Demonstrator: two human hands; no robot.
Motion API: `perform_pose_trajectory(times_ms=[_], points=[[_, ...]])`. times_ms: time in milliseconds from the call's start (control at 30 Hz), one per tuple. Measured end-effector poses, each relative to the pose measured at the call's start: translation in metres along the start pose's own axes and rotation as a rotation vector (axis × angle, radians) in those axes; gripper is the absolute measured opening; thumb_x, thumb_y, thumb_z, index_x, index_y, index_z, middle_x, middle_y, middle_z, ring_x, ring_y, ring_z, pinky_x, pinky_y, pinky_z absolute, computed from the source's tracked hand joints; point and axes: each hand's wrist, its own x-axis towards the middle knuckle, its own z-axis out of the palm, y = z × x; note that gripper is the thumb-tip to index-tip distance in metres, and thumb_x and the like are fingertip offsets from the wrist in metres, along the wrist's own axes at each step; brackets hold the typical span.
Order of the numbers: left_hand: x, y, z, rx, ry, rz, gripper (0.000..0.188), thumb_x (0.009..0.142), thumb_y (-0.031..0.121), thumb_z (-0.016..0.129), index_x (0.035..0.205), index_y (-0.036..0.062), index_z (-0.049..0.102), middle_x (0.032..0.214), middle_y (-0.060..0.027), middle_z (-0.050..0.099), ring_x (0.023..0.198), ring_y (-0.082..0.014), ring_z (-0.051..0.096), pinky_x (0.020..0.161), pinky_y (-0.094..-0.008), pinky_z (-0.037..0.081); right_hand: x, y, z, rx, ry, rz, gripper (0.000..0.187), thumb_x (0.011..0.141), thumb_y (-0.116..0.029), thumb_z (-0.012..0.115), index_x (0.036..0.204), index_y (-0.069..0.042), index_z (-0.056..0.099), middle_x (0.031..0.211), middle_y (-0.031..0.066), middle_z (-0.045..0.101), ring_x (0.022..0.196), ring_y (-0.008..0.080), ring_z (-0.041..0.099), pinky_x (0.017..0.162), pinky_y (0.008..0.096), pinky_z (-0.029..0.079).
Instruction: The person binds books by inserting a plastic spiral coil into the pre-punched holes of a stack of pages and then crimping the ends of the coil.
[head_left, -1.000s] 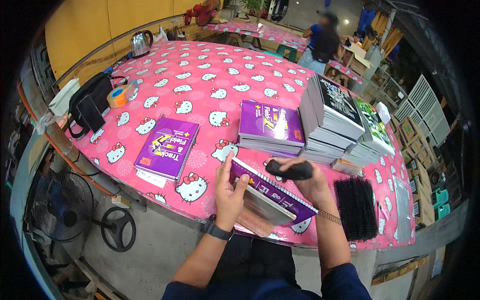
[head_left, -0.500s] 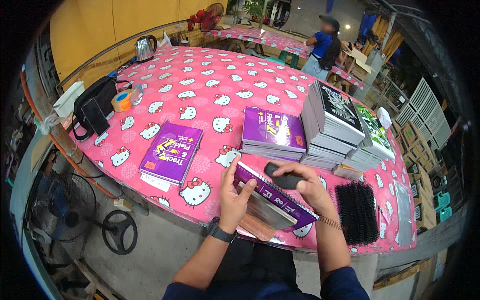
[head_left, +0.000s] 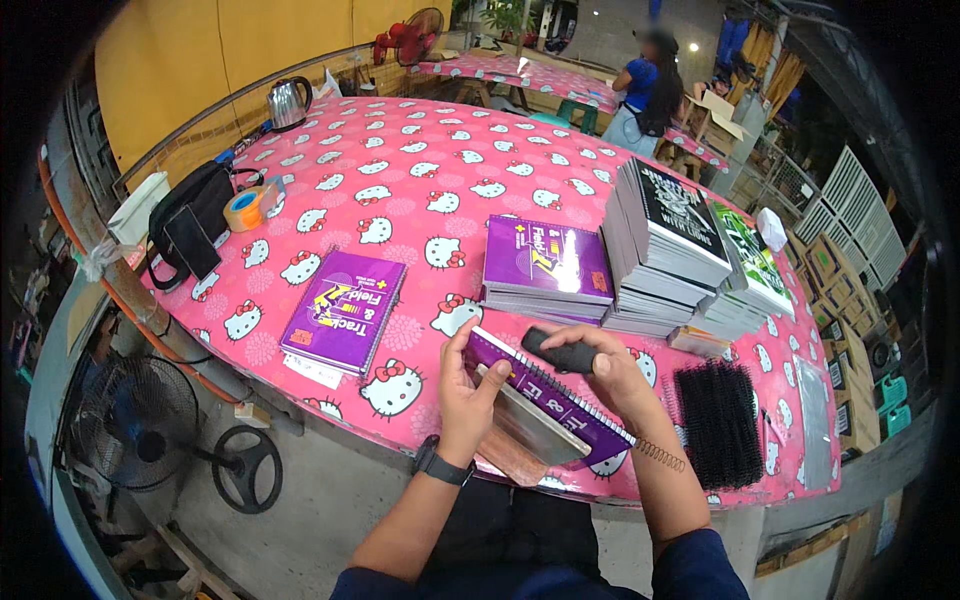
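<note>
My left hand (head_left: 468, 395) grips a purple book (head_left: 588, 418) on its edge, fingers behind it and thumb in front. A dark spiral coil (head_left: 660, 456) runs along the book's upper edge, and its loose end sticks out past the lower right corner, over my right forearm. In my right hand (head_left: 622, 378) is a black oblong object (head_left: 560, 351), held against or just above the coiled edge; its exact kind is unclear. Below the book, a flat greyish slab (head_left: 545, 425) and a reddish-brown wooden block (head_left: 512, 458) show at the table's near edge.
Another purple book (head_left: 345, 310) lies to the left on the pink tablecloth (head_left: 420, 255). Stacked purple books (head_left: 548, 260), black-covered books (head_left: 670, 240) and green ones (head_left: 750, 265) stand beyond my hands. Many black coils (head_left: 717, 425) lie right. A person (head_left: 650, 95) stands far off.
My right hand has shifted slightly up and left along the coiled edge, and the black object has tilted a little. My left hand and the book stay nearly in place.
</note>
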Motion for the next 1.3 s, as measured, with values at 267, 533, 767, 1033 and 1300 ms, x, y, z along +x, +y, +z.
perform_pose_trajectory(times_ms=[267, 533, 767, 1033, 1300], points=[[-0.003, -0.005, -0.003, 0.041, 0.014, 0.025, 0.06, 0.085, 0.013, 0.066, 0.137, 0.0025, 0.038, 0.112, -0.0045, 0.044, 0.104, -0.0145, 0.047, 0.094, -0.0289, 0.038, 0.005, 0.02, 0.005, 0.084, 0.082, 0.051, 0.055, 0.081, -0.041, 0.061, 0.112, 0.004, 0.057, 0.109, 0.011, 0.06, 0.101, 0.0159, 0.055, 0.092, 0.0312, 0.04], [-0.002, 0.001, -0.004, 0.073, -0.005, 0.003, 0.061, 0.085, 0.013, 0.067, 0.138, 0.0025, 0.039, 0.11, -0.0045, 0.043, 0.104, -0.0135, 0.047, 0.093, -0.0266, 0.038, 0.01, 0.018, 0.013, 0.364, 0.017, -0.031, 0.049, 0.085, -0.039, 0.06, 0.113, 0.001, 0.057, 0.103, 0.0076, 0.059, 0.095, 0.015, 0.053, 0.084, 0.0287, 0.042], [-0.002, 0.003, -0.002, 0.063, 0.0, 0.017, 0.061, 0.085, 0.014, 0.067, 0.137, 0.0016, 0.039, 0.105, -0.0026, 0.043, 0.095, -0.0109, 0.046, 0.086, -0.0244, 0.039, 0.018, 0.025, 0.012, 0.34, 0.074, -0.006, 0.045, 0.087, -0.04, 0.057, 0.111, -0.001, 0.061, 0.098, 0.0052, 0.061, 0.094, 0.0143, 0.053, 0.085, 0.0293, 0.041], [-0.001, -0.001, -0.005, 0.028, 0.001, 0.015, 0.064, 0.084, 0.015, 0.069, 0.138, 0.0013, 0.038, 0.106, -0.0029, 0.045, 0.096, -0.0108, 0.046, 0.085, -0.0243, 0.039, 0.022, 0.027, 0.024, 0.537, 0.002, 0.12, 0.046, 0.088, -0.036, 0.06, 0.113, 0.002, 0.057, 0.109, 0.0099, 0.06, 0.1, 0.0159, 0.055, 0.089, 0.0313, 0.044], [-0.002, -0.001, 0.002, -0.133, 0.021, -0.067, 0.047, 0.082, 0.01, 0.07, 0.121, -0.0003, 0.044, 0.098, -0.0025, 0.055, 0.09, -0.0097, 0.052, 0.082, -0.0253, 0.043, -0.047, 0.055, -0.061, -1.431, 0.212, -0.146, 0.044, 0.077, -0.035, 0.07, 0.107, -0.003, 0.062, 0.112, 0.019, 0.059, 0.111, 0.0325, 0.052, 0.094, 0.0387, 0.042]])
